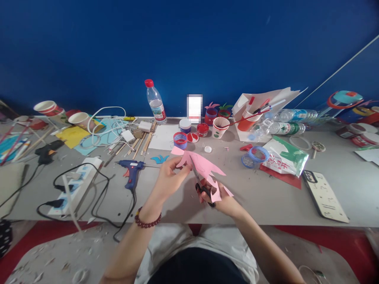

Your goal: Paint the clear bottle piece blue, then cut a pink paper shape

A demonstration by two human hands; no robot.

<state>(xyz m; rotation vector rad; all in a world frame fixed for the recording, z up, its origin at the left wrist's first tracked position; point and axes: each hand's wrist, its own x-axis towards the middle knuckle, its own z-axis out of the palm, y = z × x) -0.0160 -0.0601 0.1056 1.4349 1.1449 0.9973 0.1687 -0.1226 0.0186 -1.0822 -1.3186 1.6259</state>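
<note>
My left hand [169, 173] pinches the left side of a pink paper shape [204, 167] and holds it above the grey table [266, 197]. My right hand [220, 199] grips black-handled scissors [201, 183] whose blades point up into the pink paper. Part of my right hand is hidden behind the paper's jagged lower edge. A dark bead bracelet [147, 221] sits on my left wrist.
A blue glue gun [132, 169] and a white power strip [75, 185] with black cables lie to the left. Paint pots [180, 139], a paper cup [220, 127], a water bottle [156, 101], a blue tape ring [254, 154] and a phone [325, 194] surround the hands.
</note>
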